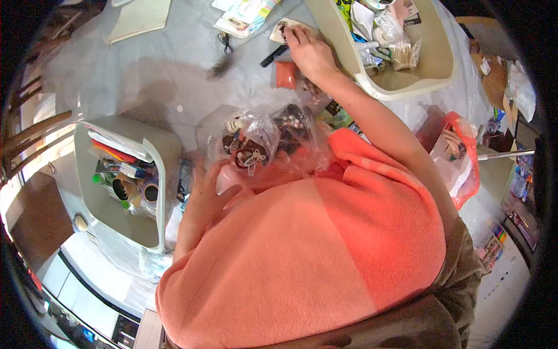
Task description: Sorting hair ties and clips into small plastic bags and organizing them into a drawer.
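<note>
Clear plastic bags (261, 126) holding hair ties and small accessories lie against the person's coral top. My left hand (209, 189) is at their left edge, blurred, thumb and fingers apart; it may touch the plastic. Farther off, my right hand (307, 50) reaches over a small pale card (277, 35). Its fingertips meet a small dark item (282, 29) there; whether they grip it is hidden. Near this hand lie a black comb (273, 56) and a small orange-red packet (285, 75). A round bristle brush (221, 65) lies farther left.
A pale bin (392, 94) with cotton swabs and packets stands at upper right. Another bin (162, 196) with rolls and papers stands at left. A red plastic bag (471, 174) lies at right. Flat packages (244, 17) and a pale board (141, 19) lie at the far side.
</note>
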Available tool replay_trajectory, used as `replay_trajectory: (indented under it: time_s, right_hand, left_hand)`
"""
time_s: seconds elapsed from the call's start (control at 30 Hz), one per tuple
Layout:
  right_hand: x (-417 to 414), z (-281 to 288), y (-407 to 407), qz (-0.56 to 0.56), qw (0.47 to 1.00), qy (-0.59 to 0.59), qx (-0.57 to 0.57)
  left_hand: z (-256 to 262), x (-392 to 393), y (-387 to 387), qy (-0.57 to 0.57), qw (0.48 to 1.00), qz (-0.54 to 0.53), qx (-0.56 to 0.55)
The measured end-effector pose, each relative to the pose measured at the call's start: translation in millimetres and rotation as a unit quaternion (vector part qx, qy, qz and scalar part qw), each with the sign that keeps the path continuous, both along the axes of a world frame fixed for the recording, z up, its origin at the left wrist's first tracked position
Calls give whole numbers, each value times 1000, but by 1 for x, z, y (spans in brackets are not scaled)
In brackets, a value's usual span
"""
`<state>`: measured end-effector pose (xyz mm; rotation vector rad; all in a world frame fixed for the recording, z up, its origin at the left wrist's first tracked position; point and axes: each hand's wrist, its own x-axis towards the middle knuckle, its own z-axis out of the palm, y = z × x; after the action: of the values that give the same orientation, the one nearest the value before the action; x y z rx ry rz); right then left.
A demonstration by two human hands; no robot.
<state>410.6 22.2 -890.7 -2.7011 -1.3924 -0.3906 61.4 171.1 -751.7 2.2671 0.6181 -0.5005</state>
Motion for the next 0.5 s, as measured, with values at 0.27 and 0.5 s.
replay_trajectory:
  time_s: [0.27, 0.5]
  right_hand:
    - [-23, 62, 14, -5, 987, 114, 109]
    - [-110, 114, 22, 147, 852, 376, 333]
  left_hand:
    - [-9, 6, 18, 49, 997, 61, -26]
    - [-1, 16, 20, -18, 984, 156, -79]
